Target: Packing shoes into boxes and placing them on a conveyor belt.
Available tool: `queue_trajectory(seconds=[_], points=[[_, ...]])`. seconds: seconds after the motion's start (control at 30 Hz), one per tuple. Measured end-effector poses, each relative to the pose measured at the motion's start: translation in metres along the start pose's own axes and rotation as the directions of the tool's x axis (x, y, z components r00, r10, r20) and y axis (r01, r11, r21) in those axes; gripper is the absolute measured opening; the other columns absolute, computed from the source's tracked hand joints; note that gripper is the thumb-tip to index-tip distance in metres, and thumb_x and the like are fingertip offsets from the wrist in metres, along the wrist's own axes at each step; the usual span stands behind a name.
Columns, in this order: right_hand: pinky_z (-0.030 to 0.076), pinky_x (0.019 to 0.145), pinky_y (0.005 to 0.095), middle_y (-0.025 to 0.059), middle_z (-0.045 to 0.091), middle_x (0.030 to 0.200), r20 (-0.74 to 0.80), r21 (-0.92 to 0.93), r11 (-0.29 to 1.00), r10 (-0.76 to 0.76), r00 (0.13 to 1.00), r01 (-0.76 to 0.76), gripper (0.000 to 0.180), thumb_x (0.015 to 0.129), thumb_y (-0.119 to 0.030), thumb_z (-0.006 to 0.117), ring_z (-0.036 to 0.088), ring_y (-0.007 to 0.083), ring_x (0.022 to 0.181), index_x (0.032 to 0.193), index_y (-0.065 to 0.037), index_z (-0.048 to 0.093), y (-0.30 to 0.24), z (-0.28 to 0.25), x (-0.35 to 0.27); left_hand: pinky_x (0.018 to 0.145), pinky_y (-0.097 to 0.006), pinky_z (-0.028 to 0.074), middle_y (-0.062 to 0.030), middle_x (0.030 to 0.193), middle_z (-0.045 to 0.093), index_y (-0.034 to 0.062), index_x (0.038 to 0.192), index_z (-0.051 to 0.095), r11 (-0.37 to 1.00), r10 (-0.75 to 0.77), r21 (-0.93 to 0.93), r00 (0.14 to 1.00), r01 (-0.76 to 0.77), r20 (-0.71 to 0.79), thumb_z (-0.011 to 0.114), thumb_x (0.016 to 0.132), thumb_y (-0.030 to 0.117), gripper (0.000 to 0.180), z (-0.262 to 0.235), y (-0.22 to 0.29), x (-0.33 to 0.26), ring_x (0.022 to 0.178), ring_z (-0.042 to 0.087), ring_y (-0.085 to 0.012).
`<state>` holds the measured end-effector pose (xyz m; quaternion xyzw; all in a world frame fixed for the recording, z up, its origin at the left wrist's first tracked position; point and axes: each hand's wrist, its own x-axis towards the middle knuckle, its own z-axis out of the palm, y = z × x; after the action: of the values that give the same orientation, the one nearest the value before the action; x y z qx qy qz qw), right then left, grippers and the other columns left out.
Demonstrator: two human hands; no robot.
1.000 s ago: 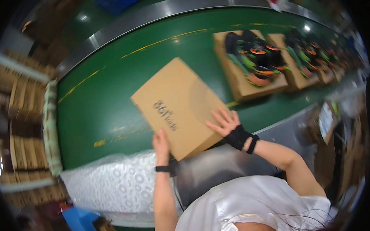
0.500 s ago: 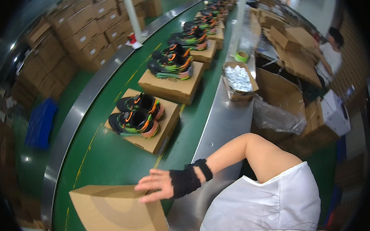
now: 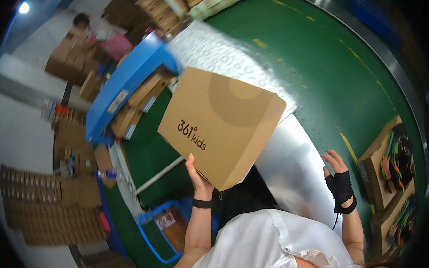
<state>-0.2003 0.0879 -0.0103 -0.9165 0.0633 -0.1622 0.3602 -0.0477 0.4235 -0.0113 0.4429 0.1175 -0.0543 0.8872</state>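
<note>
My left hand (image 3: pixel 199 181) grips a brown cardboard shoe box (image 3: pixel 223 119) by its near lower corner, thumb on the printed face. The box looks closed and is tilted in the air in front of my body. A black band circles my left wrist. My right hand (image 3: pixel 339 178), in a black wrist wrap, is empty with its fingers apart. It hovers near the conveyor's steel edge (image 3: pixel 298 154), away from the box. Beyond it, black, green and orange shoes (image 3: pixel 397 156) rest on another shoe box (image 3: pixel 374 174) on the green belt.
The green conveyor belt (image 3: pixel 313 70) runs along the right. A blue machine arch (image 3: pixel 125 90) has shoe boxes (image 3: pixel 142 91) under it. Stacked cartons (image 3: pixel 49 215) line the left. A blue-framed stool or cart (image 3: pixel 144 225) stands beside me. Another person (image 3: pixel 105 38) works at the far left.
My view has swung round to the left. The box that stood upright beneath my right hand is now raised in my left hand, and the right hand is off it.
</note>
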Motion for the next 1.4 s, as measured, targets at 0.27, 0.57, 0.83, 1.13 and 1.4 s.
queue_trajectory(seconds=[0.27,0.57,0.83,1.13,1.4], points=[[0.046,0.068,0.0258,0.0107,0.063,0.085,0.422,0.399,0.906,-0.042,0.906,-0.144,0.020,0.079,-0.006,0.054,0.060,0.0155,0.079,0.098,-0.001,0.057,-0.058,0.084,0.042,0.086,-0.057,0.030,-0.0161,0.135,0.021,0.0144,0.131,0.022,0.968,-0.213,-0.213,0.884,0.133,-0.415,0.042,0.064,0.070,0.090,-0.136,0.071,0.023,0.112,0.034,-0.0379],[0.044,0.074,0.0245,0.0071,0.059,0.099,0.816,0.564,0.484,-0.204,0.541,-0.669,0.042,0.083,-0.026,0.055,0.055,0.0111,0.089,0.113,0.004,0.049,-0.277,0.213,0.047,0.092,-0.053,0.033,-0.0217,0.116,0.028,0.0032,0.129,0.007,0.640,-0.094,-0.765,0.995,0.073,0.016,0.037,0.085,0.049,0.070,-0.086,0.154,-0.004,0.108,0.038,-0.0354],[0.044,0.076,0.0225,0.0059,0.060,0.094,0.888,0.436,0.661,-0.425,0.174,-0.611,0.050,0.074,-0.017,0.068,0.055,0.0089,0.085,0.115,0.002,0.048,-0.354,0.258,0.012,0.077,-0.045,0.043,-0.0171,0.100,0.042,-0.0014,0.098,0.038,0.566,-0.048,-0.823,0.994,-0.054,-0.098,0.039,0.087,0.041,0.044,-0.182,0.197,-0.051,0.091,0.050,-0.0287],[0.047,0.073,0.0291,0.0124,0.062,0.083,0.811,0.577,0.813,-0.581,-0.064,-0.077,0.040,0.069,-0.025,0.068,0.061,0.0203,0.080,0.100,-0.002,0.057,-0.368,0.268,-0.003,0.070,-0.038,0.041,-0.0098,0.084,0.051,0.0015,0.092,0.050,0.493,-0.287,-0.867,0.928,-0.071,-0.239,0.047,0.083,0.041,0.041,-0.223,0.132,-0.109,0.076,0.050,-0.0226],[0.047,0.071,0.0285,0.0136,0.063,0.083,0.827,0.497,0.863,-0.501,-0.255,-0.084,0.040,0.071,-0.029,0.069,0.062,0.0193,0.079,0.097,0.000,0.060,-0.352,0.272,0.036,0.074,-0.042,0.040,-0.0072,0.083,0.050,0.0064,0.093,0.048,0.662,-0.373,-0.747,0.838,-0.060,-0.399,0.046,0.081,0.046,0.041,-0.189,0.110,-0.109,0.081,0.048,-0.0215]])
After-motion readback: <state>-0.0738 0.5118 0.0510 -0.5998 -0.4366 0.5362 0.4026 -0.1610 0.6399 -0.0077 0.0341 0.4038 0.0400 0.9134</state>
